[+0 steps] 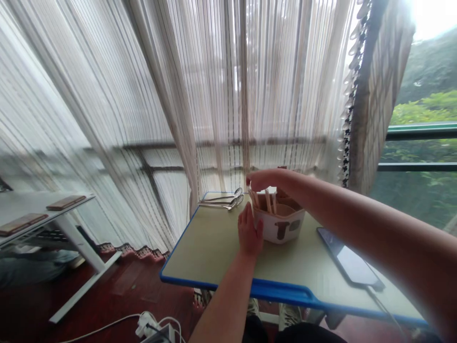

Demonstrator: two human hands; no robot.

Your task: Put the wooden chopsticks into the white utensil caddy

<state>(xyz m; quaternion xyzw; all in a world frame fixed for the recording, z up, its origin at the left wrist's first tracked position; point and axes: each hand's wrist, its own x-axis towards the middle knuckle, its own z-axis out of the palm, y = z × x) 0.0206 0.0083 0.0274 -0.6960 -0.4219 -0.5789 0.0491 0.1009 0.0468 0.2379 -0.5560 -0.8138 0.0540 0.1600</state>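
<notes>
A white container (282, 224) with dark lettering stands on a small table (214, 247) with a blue rim. It holds several wooden sticks (267, 200). My left hand (249, 233) lies against the container's left side, fingers together and flat on its wall. My right hand (266, 180) reaches over the container from the right, fingers curled down at the tops of the sticks. Two metal spoons (224, 200) lie at the table's far edge, left of the container.
A dark phone (348, 261) with a cable lies on the table's right part. Striped sheer curtains (178, 95) hang behind the table. A white desk (43, 209) with brown slabs stands at left. A power strip (157, 331) and cables lie on the red floor.
</notes>
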